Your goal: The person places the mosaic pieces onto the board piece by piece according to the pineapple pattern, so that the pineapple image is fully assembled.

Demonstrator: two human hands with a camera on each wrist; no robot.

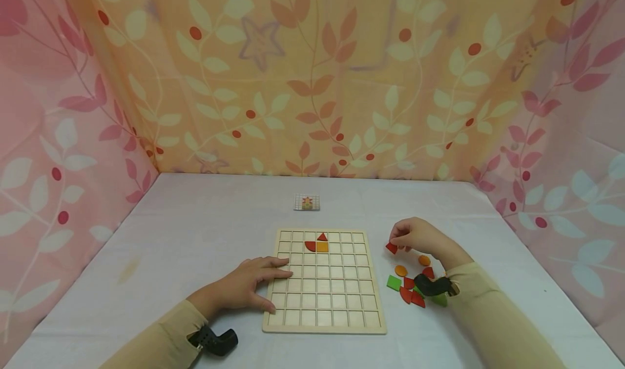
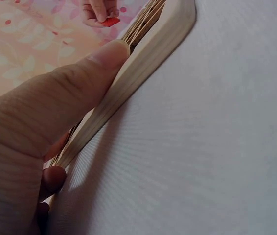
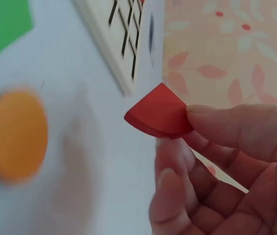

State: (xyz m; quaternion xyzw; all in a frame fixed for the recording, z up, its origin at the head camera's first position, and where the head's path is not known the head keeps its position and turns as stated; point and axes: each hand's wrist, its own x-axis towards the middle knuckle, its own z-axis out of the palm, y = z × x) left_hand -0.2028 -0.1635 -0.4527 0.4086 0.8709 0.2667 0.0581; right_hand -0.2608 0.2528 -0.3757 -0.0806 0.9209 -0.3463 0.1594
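My right hand (image 1: 415, 236) pinches a red quarter-circle piece (image 3: 160, 111) between thumb and fingers, to the right of the wooden grid board (image 1: 322, 333). My left hand (image 1: 244, 285) rests on the board's left edge, fingers stretched over the border and thumb at the rim (image 2: 92, 127). Near the top of the grid lie a red quarter-circle (image 1: 310, 246), a red triangle (image 1: 322, 237) and a yellow-orange square (image 1: 322, 247).
Loose pieces lie right of the board below my right hand: orange discs (image 1: 401, 271), a green square (image 1: 394, 282) and several red pieces (image 1: 406, 295), partly hidden by the wrist camera (image 1: 432, 285). A small pattern card (image 1: 306, 202) lies beyond the board. Patterned curtains surround the white table.
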